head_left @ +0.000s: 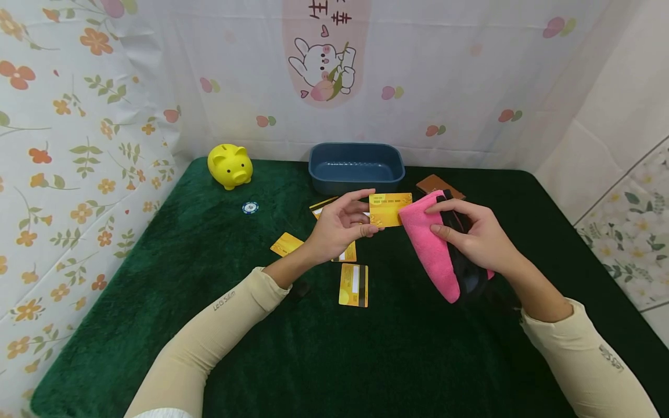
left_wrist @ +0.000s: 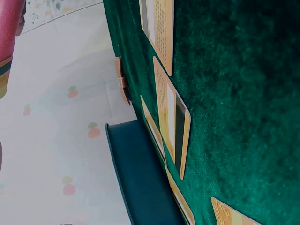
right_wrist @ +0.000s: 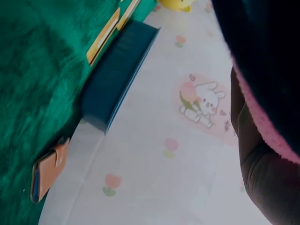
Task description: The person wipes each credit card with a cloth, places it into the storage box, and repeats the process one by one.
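My left hand (head_left: 342,226) pinches a gold bank card (head_left: 391,210) by its left end, with the number side facing me. A pink cloth with black edging (head_left: 431,249) hangs from my right hand (head_left: 478,232), thumb on the near side. Its upper left corner meets the card's right end. In the left wrist view the card (left_wrist: 3,79) shows at the left edge, under the pink cloth (left_wrist: 7,28). Below my left hand, several more gold cards lie on the green table cover, one with its stripe side up (head_left: 353,284).
A blue basin (head_left: 357,187) stands at the back middle of the green-covered table (head_left: 397,360). Right of it lies a brown wallet (head_left: 431,183), partly behind the cloth. On the left sit a yellow piggy bank (head_left: 230,166) and a poker chip (head_left: 250,207). Printed curtains (head_left: 444,69) border the table.
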`<action>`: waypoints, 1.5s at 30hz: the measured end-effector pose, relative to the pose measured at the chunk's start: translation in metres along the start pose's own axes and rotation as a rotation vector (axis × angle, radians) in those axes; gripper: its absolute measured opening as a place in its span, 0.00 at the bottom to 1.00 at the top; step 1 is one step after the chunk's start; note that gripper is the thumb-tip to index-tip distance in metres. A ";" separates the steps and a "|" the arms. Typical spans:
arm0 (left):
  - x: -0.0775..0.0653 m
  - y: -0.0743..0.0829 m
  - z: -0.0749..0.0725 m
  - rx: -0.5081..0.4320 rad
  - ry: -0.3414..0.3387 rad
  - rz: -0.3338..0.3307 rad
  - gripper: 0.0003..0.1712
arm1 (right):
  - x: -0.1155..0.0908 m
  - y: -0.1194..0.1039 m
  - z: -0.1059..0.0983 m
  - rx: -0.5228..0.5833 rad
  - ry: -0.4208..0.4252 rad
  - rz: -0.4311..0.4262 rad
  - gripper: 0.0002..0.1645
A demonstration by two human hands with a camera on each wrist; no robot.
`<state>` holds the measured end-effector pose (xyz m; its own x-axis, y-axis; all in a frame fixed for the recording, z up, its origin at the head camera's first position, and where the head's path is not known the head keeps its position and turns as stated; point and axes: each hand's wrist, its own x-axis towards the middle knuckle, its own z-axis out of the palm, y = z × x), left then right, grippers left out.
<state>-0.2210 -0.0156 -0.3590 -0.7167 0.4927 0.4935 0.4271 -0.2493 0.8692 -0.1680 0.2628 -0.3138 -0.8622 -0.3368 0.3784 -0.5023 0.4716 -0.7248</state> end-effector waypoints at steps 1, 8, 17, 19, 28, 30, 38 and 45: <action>0.000 0.000 0.000 0.001 -0.002 -0.002 0.36 | 0.001 0.001 -0.001 -0.002 0.006 0.001 0.18; 0.000 -0.001 -0.003 0.004 -0.017 0.000 0.35 | 0.009 0.008 -0.007 -0.023 0.028 -0.008 0.17; -0.001 -0.001 -0.004 -0.020 -0.015 -0.005 0.35 | 0.022 0.011 -0.011 -0.022 0.071 0.005 0.17; -0.001 0.000 -0.004 -0.029 -0.009 -0.008 0.35 | 0.023 0.013 -0.011 -0.027 0.082 0.007 0.17; -0.001 -0.003 -0.008 -0.030 0.030 0.020 0.36 | 0.021 0.017 -0.011 -0.008 0.099 0.060 0.18; -0.001 -0.003 -0.008 -0.029 0.041 0.017 0.36 | 0.020 0.016 -0.010 0.000 0.091 0.065 0.19; 0.000 -0.004 -0.008 0.007 0.094 -0.019 0.36 | 0.017 0.014 -0.009 0.011 0.076 0.052 0.19; 0.000 -0.005 -0.007 -0.048 0.118 0.041 0.35 | 0.014 0.012 -0.007 0.041 0.065 0.062 0.19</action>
<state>-0.2275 -0.0202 -0.3635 -0.7600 0.3808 0.5268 0.4330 -0.3079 0.8472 -0.1865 0.2694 -0.3132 -0.8947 -0.2536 0.3677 -0.4458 0.4558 -0.7704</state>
